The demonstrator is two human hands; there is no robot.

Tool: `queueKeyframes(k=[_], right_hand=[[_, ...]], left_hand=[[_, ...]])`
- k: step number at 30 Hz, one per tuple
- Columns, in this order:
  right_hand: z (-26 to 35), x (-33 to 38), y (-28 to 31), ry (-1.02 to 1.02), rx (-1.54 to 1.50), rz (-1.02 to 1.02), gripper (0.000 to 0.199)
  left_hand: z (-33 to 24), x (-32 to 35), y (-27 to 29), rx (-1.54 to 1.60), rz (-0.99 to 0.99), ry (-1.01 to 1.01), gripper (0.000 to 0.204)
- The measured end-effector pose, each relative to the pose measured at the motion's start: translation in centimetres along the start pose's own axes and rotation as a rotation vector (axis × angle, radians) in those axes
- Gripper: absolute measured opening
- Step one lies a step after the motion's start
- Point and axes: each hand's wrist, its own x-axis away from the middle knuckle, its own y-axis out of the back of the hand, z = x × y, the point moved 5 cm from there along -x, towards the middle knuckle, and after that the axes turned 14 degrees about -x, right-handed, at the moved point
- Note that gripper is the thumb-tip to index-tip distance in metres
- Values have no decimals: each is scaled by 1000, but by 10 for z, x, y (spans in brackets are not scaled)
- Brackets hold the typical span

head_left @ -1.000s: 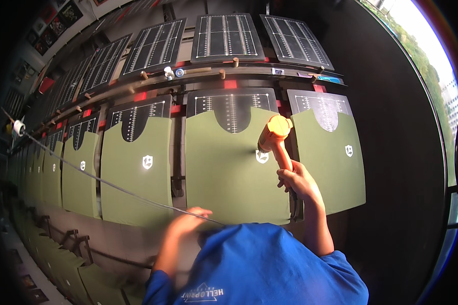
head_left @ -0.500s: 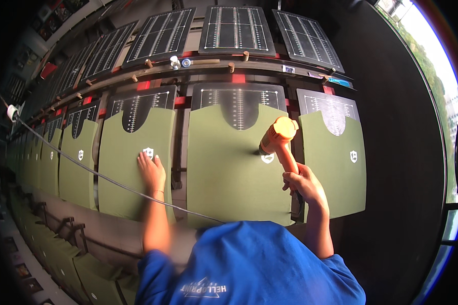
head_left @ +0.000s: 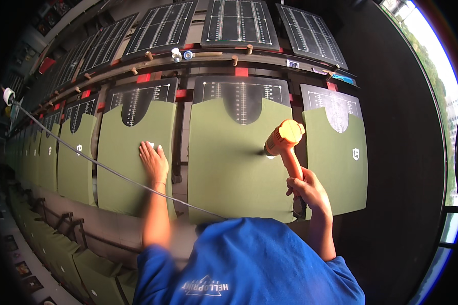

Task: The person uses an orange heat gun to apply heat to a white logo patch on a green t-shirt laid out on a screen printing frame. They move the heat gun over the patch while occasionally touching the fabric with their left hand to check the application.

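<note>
My right hand (head_left: 312,190) grips the handle of an orange heat gun (head_left: 290,155). Its dark nozzle points down and left over the chest print of the middle green shirt piece (head_left: 226,173); the gun's body hides most of that print. I cannot tell how far the nozzle stands from the cloth. On the green shirt piece to the left (head_left: 118,157), my left hand (head_left: 154,162) lies flat with fingers stretched out. Its fingers partly cover a small white print (head_left: 150,145). Each shirt piece is spread on a black board (head_left: 208,90) with white ruler marks.
A grey cable (head_left: 114,172) crosses above the left shirt pieces. Another printed green piece (head_left: 328,168) lies at right. Behind runs a rail (head_left: 213,60) with wooden pegs, a tape roll (head_left: 188,55) and bare black boards (head_left: 239,23). A dark wall (head_left: 402,168) stands at right.
My left hand has shifted slightly onto the white print, covering more of it. The heat gun has moved a little toward me and now hides more of the middle print. The view has tilted slightly.
</note>
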Motion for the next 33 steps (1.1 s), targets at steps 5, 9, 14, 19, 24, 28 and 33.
queueKeyframes(k=[5, 9, 14, 19, 24, 28, 33], right_hand=[[-1, 4, 3, -31, 9, 30, 29], [-4, 6, 4, -28, 11, 20, 28], [-8, 8, 5, -9, 22, -2, 30], [-9, 13, 6, 0, 1, -9, 34], [-9, 18, 10, -18, 3, -38, 36], [-12, 18, 18, 3, -68, 2, 33], [-15, 17, 18, -1, -26, -41, 31]], left_hand=[[-4, 1, 4, 0, 20, -6, 63], [-3, 3, 5, 8, -9, -16, 63], [-1, 8, 4, 33, -39, -9, 62], [5, 12, 2, -5, -18, 92, 63], [6, 18, 2, -16, -27, 100, 63], [11, 18, -2, -41, -11, 118, 65], [29, -6, -7, -115, 26, 163, 66]])
